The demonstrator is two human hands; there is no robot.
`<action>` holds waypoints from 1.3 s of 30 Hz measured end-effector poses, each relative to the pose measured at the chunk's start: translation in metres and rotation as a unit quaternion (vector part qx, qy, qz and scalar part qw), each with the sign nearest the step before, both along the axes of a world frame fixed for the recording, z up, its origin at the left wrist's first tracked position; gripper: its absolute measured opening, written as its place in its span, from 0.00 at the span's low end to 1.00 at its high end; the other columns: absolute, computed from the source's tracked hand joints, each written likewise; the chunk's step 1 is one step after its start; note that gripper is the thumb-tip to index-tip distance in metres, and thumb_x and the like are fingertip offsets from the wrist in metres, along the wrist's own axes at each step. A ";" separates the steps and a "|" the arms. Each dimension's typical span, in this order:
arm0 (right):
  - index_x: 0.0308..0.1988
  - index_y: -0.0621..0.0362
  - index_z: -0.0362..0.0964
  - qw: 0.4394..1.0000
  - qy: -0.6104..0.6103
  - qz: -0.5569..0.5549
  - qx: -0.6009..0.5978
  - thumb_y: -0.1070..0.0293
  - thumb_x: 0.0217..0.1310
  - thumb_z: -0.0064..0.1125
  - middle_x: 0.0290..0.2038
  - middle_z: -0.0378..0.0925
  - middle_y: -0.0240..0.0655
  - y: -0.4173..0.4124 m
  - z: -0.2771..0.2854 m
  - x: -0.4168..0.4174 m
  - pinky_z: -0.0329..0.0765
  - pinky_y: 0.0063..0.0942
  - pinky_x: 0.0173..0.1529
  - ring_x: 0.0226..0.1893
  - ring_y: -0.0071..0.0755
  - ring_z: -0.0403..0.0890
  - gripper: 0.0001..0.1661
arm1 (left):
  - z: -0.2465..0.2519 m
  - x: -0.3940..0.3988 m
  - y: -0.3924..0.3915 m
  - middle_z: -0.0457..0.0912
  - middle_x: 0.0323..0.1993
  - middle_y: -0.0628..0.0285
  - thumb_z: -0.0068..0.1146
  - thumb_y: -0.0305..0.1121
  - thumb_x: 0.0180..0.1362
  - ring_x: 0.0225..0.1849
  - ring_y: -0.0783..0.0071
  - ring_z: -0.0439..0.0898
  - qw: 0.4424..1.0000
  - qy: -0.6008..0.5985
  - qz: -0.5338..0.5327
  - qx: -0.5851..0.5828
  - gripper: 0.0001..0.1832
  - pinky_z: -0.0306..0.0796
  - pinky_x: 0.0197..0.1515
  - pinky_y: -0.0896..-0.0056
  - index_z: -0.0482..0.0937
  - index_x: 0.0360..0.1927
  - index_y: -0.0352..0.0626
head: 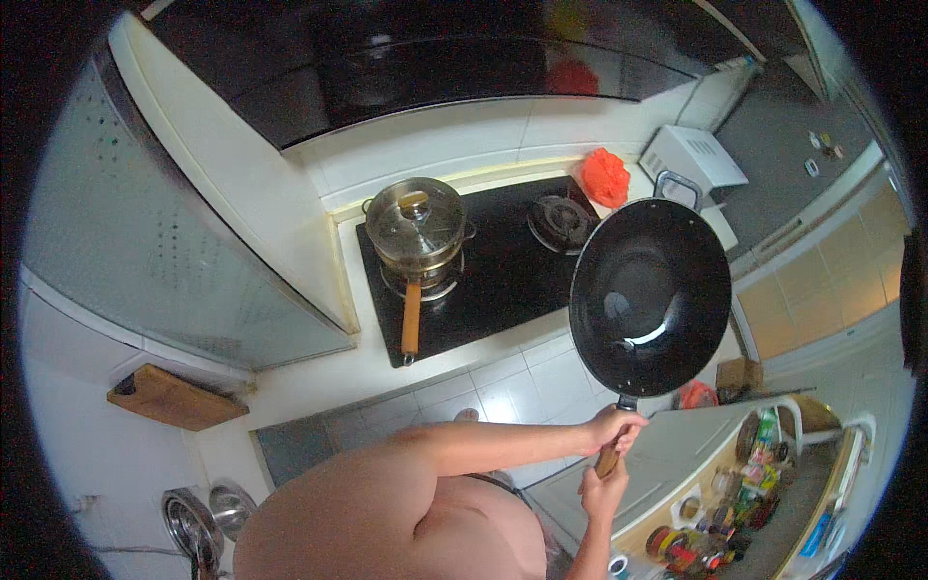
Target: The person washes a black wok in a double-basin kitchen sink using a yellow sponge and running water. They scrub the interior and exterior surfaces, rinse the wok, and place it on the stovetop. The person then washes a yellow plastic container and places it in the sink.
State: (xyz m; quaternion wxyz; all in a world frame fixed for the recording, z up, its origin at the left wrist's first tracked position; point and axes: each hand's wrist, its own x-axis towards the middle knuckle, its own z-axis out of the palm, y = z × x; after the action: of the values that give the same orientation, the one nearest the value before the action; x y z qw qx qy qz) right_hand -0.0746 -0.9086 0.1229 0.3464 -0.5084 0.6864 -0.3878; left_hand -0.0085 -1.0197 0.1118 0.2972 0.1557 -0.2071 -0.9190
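Note:
Both hands are on the wooden handle (pixel 607 461) of a black wok (pixel 649 297). My left hand (pixel 612 429) wraps the handle close to the pan, and my right hand (pixel 605 489) grips it nearer the end. The wok is held up in the air, its dark inside facing me, with a shiny patch of light low in the bowl. Its far rim carries a metal loop handle (pixel 678 183). From this view the pan overlaps the right end of a black glass cooktop (pixel 507 268).
A glass-lidded pot (pixel 428 246) stands above a wooden-handled pan (pixel 411 319) on the left burner. Behind the wok are the right burner (pixel 562 223), a red plastic bag (pixel 605 177) and a white appliance (pixel 692 163). Bottles and jars (pixel 725 500) crowd a shelf at right.

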 end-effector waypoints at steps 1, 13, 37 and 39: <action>0.39 0.70 0.63 1.000 0.003 0.021 0.003 0.80 0.40 0.45 0.17 0.66 0.33 -0.019 0.001 -0.001 0.64 0.22 0.12 0.10 0.23 0.66 0.18 | -0.001 0.003 -0.015 0.63 0.09 0.68 0.50 0.39 0.52 0.12 0.77 0.64 1.000 -0.006 0.011 0.016 0.17 0.59 0.19 0.76 0.63 0.13 0.48; 0.25 0.67 0.64 0.984 -0.086 0.144 0.056 0.76 0.44 0.50 0.13 0.68 0.34 -0.213 -0.052 0.003 0.63 0.24 0.12 0.09 0.25 0.68 0.05 | -0.053 0.010 -0.178 0.72 0.19 0.66 0.57 0.40 0.45 0.24 0.76 0.70 0.900 -0.287 0.309 0.111 0.11 0.64 0.30 0.71 0.72 0.23 0.43; 0.25 0.67 0.64 0.929 0.070 0.360 0.044 0.73 0.40 0.53 0.12 0.70 0.42 -0.413 -0.106 -0.084 0.71 0.31 0.17 0.10 0.36 0.74 0.09 | -0.097 -0.023 -0.331 0.74 0.20 0.64 0.55 0.38 0.49 0.22 0.71 0.74 0.861 -0.142 0.390 0.292 0.09 0.70 0.29 0.72 0.72 0.24 0.43; 0.24 0.67 0.63 0.927 0.056 0.364 0.078 0.74 0.41 0.51 0.11 0.69 0.40 -0.414 -0.094 -0.080 0.70 0.30 0.16 0.10 0.34 0.74 0.07 | -0.094 -0.017 -0.327 0.76 0.24 0.63 0.55 0.42 0.50 0.27 0.71 0.76 0.867 -0.186 0.378 0.265 0.12 0.70 0.33 0.71 0.74 0.29 0.43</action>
State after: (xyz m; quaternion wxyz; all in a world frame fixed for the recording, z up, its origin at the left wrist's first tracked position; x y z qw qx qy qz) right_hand -0.1547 -1.3229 0.0286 0.4628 -0.7156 0.5009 -0.1513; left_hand -0.0258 -1.3464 0.0183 0.5253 0.4634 0.0675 -0.7105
